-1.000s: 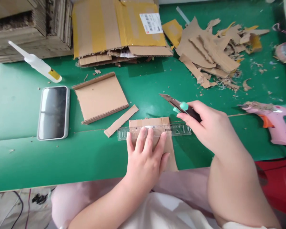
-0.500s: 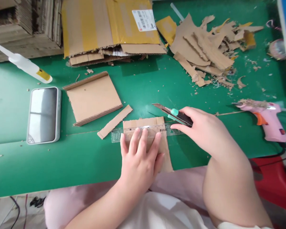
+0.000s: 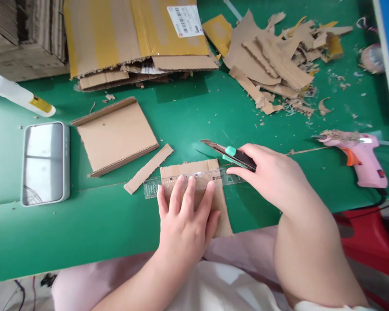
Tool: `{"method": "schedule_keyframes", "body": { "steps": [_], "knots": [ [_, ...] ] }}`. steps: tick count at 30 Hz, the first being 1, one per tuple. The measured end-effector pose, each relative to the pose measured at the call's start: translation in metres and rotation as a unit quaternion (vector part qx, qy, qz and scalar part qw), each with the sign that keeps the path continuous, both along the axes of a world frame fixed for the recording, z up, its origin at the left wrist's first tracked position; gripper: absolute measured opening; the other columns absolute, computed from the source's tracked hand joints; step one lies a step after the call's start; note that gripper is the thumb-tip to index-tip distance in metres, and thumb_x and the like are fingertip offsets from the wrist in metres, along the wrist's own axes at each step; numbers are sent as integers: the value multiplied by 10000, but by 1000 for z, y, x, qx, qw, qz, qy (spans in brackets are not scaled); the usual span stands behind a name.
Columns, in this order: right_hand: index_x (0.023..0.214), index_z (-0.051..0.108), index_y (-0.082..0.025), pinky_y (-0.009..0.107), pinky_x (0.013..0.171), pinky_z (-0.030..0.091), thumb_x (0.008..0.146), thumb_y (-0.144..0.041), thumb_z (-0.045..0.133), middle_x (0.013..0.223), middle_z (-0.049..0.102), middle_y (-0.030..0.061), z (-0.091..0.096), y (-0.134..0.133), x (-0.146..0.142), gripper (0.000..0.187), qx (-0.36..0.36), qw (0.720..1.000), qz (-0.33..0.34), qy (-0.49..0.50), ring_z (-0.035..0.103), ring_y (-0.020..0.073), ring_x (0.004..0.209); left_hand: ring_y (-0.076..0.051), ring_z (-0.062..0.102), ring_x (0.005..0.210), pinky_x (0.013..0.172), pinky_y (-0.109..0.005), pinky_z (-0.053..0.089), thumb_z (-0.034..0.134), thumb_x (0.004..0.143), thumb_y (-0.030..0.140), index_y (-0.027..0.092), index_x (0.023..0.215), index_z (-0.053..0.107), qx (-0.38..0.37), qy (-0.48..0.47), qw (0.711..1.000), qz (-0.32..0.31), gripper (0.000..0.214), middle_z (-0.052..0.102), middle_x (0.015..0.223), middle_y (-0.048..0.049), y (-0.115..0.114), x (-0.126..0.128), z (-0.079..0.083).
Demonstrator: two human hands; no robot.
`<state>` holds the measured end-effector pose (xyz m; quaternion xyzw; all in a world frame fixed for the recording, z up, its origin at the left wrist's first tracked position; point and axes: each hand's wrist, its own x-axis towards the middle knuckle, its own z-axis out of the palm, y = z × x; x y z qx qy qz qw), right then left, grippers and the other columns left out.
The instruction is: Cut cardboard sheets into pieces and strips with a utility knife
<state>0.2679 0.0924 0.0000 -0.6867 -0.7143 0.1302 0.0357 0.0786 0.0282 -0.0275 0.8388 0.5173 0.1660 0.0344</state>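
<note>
My left hand (image 3: 186,216) lies with fingers spread, pressing a clear plastic ruler (image 3: 201,178) flat across a piece of cardboard (image 3: 223,211) at the table's front edge. Part of the cardboard is hidden under this hand. My right hand (image 3: 266,172) grips a black and teal utility knife (image 3: 236,158), its blade extended and pointing left above the table, past the cardboard's top edge. One right finger reaches the ruler's right end. A narrow cardboard strip (image 3: 149,168) lies left of the ruler. Behind it rests a cardboard panel with two raised edges (image 3: 116,134).
A phone (image 3: 45,164) and a white bottle-like tool (image 3: 22,95) lie at left. Flattened taped cardboard (image 3: 106,39) and stacked cardboard (image 3: 42,47) stand at the back. Scraps (image 3: 278,60) are heaped at back right, and a pink glue gun (image 3: 365,157) lies at right.
The whole view has shifted slightly, so the table's things appear farther left. Both hands keep the same hold on the ruler and the utility knife.
</note>
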Motion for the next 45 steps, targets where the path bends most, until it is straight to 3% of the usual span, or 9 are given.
{"method": "schedule_keyframes", "body": {
  "steps": [17,25,45],
  "knots": [
    [798,512,-229,240,508,272,775,-402,638,762,605,-8,1,1,-1,215,-17,1000,-14,-8,527,156,639,-354,483,1186,1035,-576,279,543,859,362,220,1255,579,1,6,1000,-2,423,565,1223,-163,0,1,0],
    [731,452,-232,266,523,299,750,-442,654,748,592,1,5,4,-3,292,-61,997,-45,2,543,197,670,-338,485,1193,1034,-568,264,493,879,392,234,1260,573,11,10,1000,3,420,576,1229,-150,-1,1,-3],
    [693,400,-248,285,507,294,772,-482,615,704,571,14,4,3,-3,327,-63,997,-36,-13,541,228,643,-341,457,1234,1039,-589,248,476,892,406,245,1307,526,-11,18,1000,0,448,564,1259,-147,-3,-1,-2]
  ]
}}
